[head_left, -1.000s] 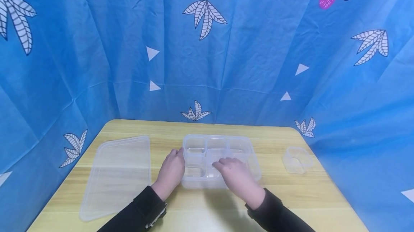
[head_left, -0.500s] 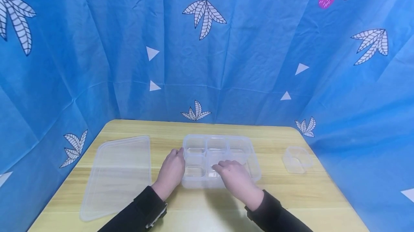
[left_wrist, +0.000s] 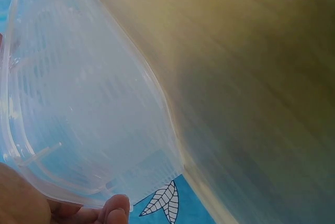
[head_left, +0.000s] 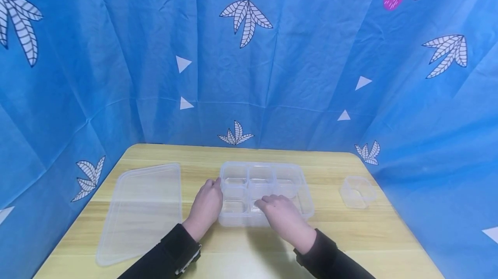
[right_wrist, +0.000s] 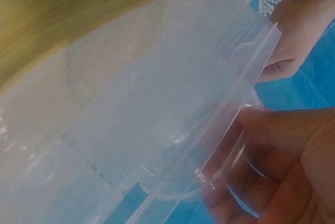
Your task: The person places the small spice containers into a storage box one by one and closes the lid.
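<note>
A clear plastic box point(head_left: 241, 221) stands mid-table with several small clear plastic cups point(head_left: 235, 174) fitted inside it. My left hand point(head_left: 208, 203) grips the box's left side, fingers curled at the rim; in the left wrist view the fingertips point(left_wrist: 117, 205) press against its edge. Over the front middle of the box, my right hand point(head_left: 285, 216) pinches a small clear cup point(head_left: 256, 193), which sits low among the others. In the right wrist view the thumb point(right_wrist: 261, 124) and fingers hold that cup's rim behind the box wall, and part of the cup is hidden.
A large clear lid point(head_left: 142, 210) lies flat on the wooden table point(head_left: 330, 244) at the left. Another small clear cup point(head_left: 357, 192) stands near the table's right edge. Blue patterned curtain point(head_left: 303, 76) surrounds the back and sides.
My right hand has moved slightly toward the front of the box, bringing the small cup down among the others. My left hand, the lid and the far-right cup stay in place.
</note>
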`<state>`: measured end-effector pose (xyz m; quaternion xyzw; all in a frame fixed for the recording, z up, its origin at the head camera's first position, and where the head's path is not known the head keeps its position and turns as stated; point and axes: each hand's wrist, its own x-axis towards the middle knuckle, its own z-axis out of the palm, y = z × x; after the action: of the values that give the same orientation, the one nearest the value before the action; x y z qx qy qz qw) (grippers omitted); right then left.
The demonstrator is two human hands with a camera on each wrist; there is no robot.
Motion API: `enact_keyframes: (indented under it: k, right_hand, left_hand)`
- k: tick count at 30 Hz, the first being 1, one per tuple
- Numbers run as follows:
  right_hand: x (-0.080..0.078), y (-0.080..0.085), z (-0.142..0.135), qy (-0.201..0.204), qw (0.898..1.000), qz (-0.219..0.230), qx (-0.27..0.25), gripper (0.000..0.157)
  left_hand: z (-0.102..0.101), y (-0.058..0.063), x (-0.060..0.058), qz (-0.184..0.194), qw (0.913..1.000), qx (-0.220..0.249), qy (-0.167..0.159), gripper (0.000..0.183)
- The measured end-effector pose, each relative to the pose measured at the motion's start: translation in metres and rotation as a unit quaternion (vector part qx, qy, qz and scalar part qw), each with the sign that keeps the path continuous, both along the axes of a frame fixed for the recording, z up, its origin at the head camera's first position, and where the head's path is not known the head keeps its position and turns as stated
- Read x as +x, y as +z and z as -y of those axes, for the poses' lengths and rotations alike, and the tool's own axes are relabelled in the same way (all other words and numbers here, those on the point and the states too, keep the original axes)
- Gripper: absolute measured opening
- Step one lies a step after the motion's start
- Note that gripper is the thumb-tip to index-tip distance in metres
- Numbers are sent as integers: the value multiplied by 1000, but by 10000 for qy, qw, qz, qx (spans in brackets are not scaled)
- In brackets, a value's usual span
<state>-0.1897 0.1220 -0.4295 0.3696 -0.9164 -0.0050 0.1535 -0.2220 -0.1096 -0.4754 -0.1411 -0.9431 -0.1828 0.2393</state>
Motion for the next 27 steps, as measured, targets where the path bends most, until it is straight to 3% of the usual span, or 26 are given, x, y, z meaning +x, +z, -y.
enact_keyframes:
  k: [27]
  right_hand:
    - [1,-3,0,66,9988,493,-14,37]
  left_hand:
    - [0,-2,-2,84,9999,142,40,32]
